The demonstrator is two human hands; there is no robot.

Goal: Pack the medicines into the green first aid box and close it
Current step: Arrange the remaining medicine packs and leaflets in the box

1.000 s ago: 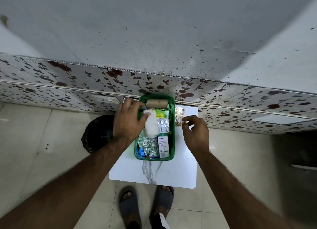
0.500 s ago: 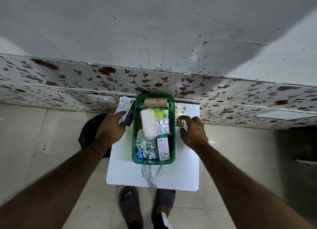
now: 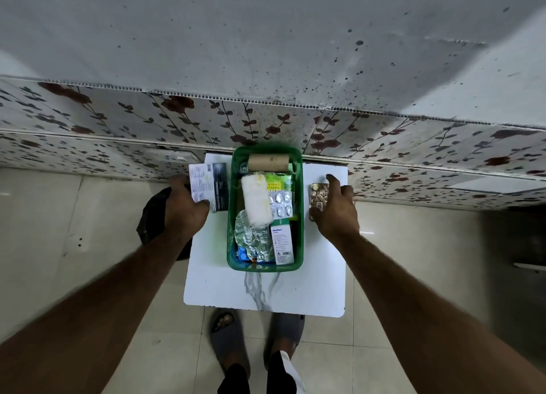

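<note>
**Operator:** What is the status of each hand?

**Manual:** Your left hand [image 3: 184, 207] is closed on a flat medicine carton [image 3: 208, 187], held just beside the left wall of the green first aid box [image 3: 297, 216], thumb on top. Your right hand [image 3: 334, 210] is curled around a tablet strip [image 3: 317, 195] just beside the right wall, fingers [image 3: 335, 181] over its far end. Whether the strip is lifted off the white table [image 3: 266, 296] cannot be told.

**Operator:** Where is the box, and how does it lie?

**Manual:** It rests on the table against the floral wall panel [image 3: 118, 122]. Its long axis runs from you toward the wall, open side up. No lid is in view. The carton and the strip both lie roughly parallel to that axis.

**Operator:** What could go wrong?

**Manual:** The box looks nearly full: a cardboard roll [image 3: 268, 162] at the far end, a gauze roll [image 3: 255, 198] and a silver blister pack [image 3: 280, 204] mid-box, and an Optibex carton [image 3: 282, 241] at the near end. Lay the carton crosswise and it will likely ride on the rims and block closing. Drop both items at once and they may collide over the gauze roll. A thin strip may slip from a loose pinch and fall off the right table edge.
</note>
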